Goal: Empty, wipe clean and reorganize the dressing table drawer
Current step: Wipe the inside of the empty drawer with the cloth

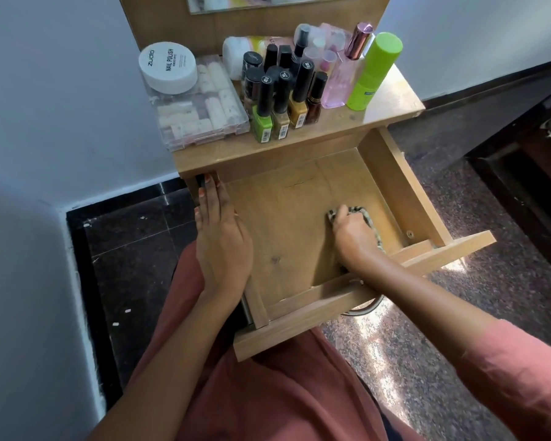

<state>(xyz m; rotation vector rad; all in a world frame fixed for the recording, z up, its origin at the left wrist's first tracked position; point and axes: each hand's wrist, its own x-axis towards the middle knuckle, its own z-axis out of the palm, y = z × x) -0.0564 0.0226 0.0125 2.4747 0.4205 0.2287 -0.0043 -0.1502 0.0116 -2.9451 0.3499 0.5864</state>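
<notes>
Wood — one drawer point(287, 224), one cloth point(368, 218) in right hand point(352, 238), left hand point(221, 243) alongside.

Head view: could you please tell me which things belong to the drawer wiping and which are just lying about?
In use: drawer, cloth under the right hand, left hand on the drawer's side.
Idle on the tabletop: nail polish bottles, clear box, white tub, pink bottle, green bottle.

White wall point(61, 106) on the left, with black glossy tiles point(134, 249) at its foot. Speckled stone floor point(506, 281) on the right, sunlit in patches. Dark wooden furniture point(522, 186) at the right edge. Mirror point(268, 1) partly visible at the top.
</notes>
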